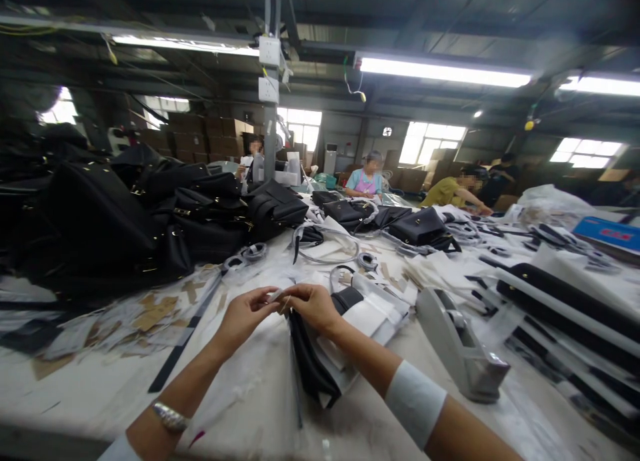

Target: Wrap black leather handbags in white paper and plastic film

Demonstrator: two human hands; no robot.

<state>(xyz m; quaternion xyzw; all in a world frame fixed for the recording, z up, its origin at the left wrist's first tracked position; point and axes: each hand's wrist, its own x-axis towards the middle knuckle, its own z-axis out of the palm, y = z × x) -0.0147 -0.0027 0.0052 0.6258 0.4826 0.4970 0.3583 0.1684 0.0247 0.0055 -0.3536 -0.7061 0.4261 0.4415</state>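
My left hand [249,316] and my right hand [315,306] meet over the middle of the table, fingertips pinched close together. Between them shows a small pale piece [275,294], too small and blurred to name. Just below the fingers a black leather bag [311,364] lies tilted on the table, partly behind my right forearm. White wrapping [367,318] and a rolled black strap part [347,300] lie at its far side. Both hands are closed; what each one grips is mostly hidden by the fingers.
Black bags [100,214] are heaped at left, beside paper tags [155,312]. A grey tape dispenser [463,351] stands right of my arm, near stacked black-and-white wrapped pieces [575,308]. Coiled wrapped straps [367,261] lie beyond. Several co-workers, one in a pink apron [367,185], are across the table.
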